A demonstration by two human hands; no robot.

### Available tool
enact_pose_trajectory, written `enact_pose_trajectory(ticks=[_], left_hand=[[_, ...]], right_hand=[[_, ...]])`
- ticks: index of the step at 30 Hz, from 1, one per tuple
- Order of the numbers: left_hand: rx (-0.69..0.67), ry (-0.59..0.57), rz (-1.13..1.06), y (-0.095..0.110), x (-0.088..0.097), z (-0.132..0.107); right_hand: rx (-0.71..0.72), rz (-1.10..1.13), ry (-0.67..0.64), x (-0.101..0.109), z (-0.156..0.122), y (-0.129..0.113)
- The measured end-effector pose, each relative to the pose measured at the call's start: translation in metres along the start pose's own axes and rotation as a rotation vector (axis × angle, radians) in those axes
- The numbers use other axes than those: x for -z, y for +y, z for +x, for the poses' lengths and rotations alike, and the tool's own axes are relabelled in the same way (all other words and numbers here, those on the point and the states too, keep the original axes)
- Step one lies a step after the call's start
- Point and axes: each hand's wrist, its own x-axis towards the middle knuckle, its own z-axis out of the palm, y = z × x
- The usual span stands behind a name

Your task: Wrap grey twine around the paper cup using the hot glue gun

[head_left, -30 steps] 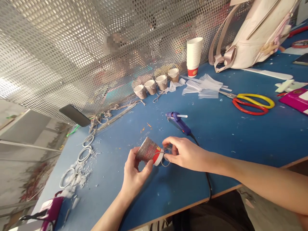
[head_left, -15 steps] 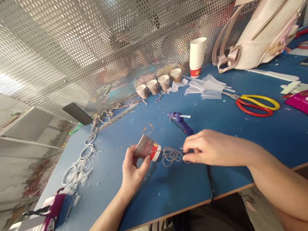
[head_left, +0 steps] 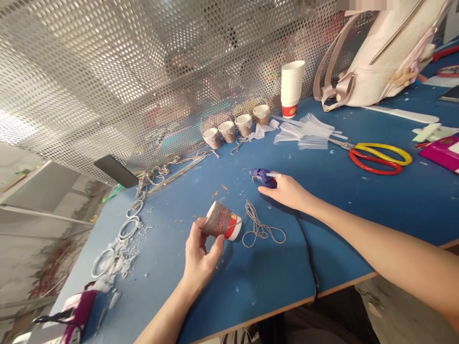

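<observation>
My left hand [head_left: 199,253] grips a small paper cup [head_left: 221,222] wound with grey cord, its red and white rim pointing right. A loose tangle of the same cord [head_left: 260,228] trails from the cup and lies on the blue table [head_left: 340,210]. My right hand [head_left: 287,190] reaches over the purple glue gun [head_left: 262,176], its fingers closing round the gun's body. The gun's black cable [head_left: 308,258] runs back toward the table's near edge.
Several cord-wrapped cups [head_left: 236,126] stand along the perforated metal screen, beside a stack of white cups [head_left: 292,86]. Red and yellow scissors [head_left: 376,155], plastic strips [head_left: 308,133] and a pale bag [head_left: 383,57] lie at right. Wire rings [head_left: 127,224] and a phone [head_left: 115,171] sit at left.
My right hand let go of the cord, which now lies loose on the table, and moved back and up to the glue gun. The left hand kept the cup nearly still.
</observation>
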Motion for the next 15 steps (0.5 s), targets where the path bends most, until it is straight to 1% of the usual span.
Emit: enact_pose_trajectory(ticks=[2,4,8,12,15], left_hand=[[0.001,-0.011,0.023,-0.001,0.000,-0.001],[0.001,-0.013,0.027,-0.001,0.000,-0.001],[0.006,0.001,0.017,-0.002,0.000,0.000],[0.000,0.036,0.019,-0.004,-0.002,0.002],[-0.043,0.046,0.035,-0.008,-0.002,0.004]], right_hand=[[-0.015,0.049,0.001,0.001,0.000,0.000],[-0.015,0.113,-0.017,0.006,-0.005,-0.004],[-0.005,0.249,-0.157,0.022,-0.029,-0.020],[0.124,0.248,-0.270,0.029,-0.053,-0.037],[0.180,0.217,-0.372,0.027,-0.062,-0.045]])
